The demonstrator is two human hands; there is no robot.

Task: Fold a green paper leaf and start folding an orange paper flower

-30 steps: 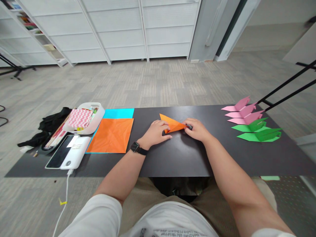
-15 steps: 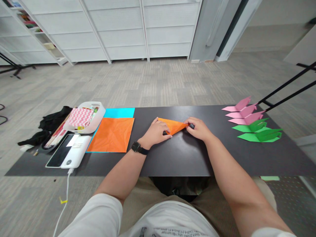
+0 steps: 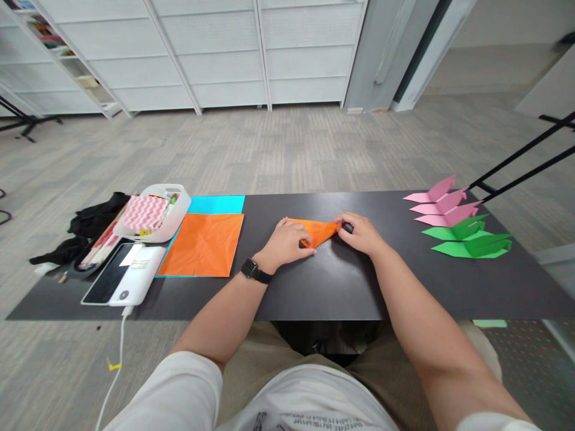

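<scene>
The far-left corner of the folded paper [image 3: 318, 232] has dropped since the earlier frame. The paper lies mid-table [image 3: 309, 293], long axis left to right, narrow tip rightward. The right hand [image 3: 362, 234] pinches the tip; the left hand [image 3: 284, 244] covers the broad end, its grip unclear.

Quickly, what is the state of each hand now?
Left hand: partly curled over the wide end of the folded orange paper; its grip cannot be told.
Right hand: closed, pinching the paper's narrow tip.
</scene>
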